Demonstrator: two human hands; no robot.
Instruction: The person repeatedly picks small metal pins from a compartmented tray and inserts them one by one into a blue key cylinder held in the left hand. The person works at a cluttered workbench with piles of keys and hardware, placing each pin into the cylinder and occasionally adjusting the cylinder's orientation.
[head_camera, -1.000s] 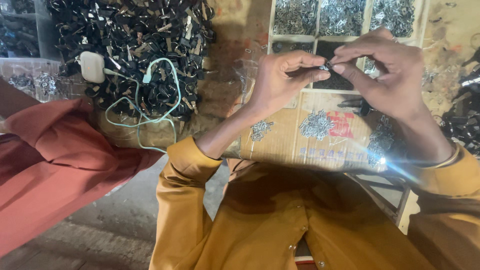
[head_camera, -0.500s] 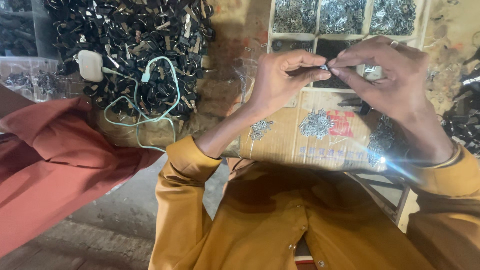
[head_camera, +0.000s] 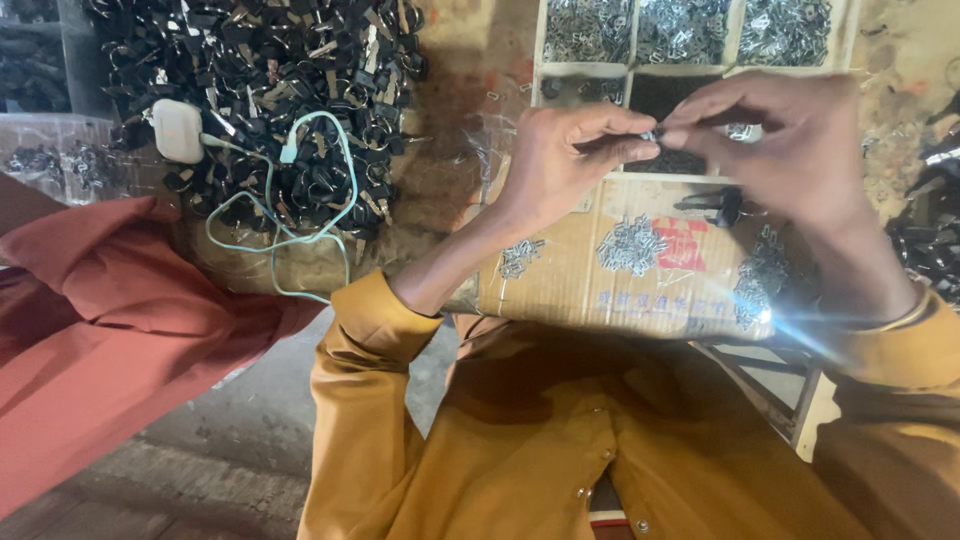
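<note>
Black clip pile (head_camera: 270, 90), cardboard box (head_camera: 620, 270), both hands (head_camera: 560, 160) pinching small part (head_camera: 650, 135)

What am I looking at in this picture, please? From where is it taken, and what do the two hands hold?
The camera sits on a person's head and looks down at their own arms in mustard sleeves. The left hand and right hand meet and pinch one small dark part between their fingers; what it is, I cannot tell. Below lies a cardboard sheet with little heaps of metal clips, and beyond it a divided tray holding more. At left: a pile of black parts, a white charger with a pale green cable, and another person's red sleeve.
</note>
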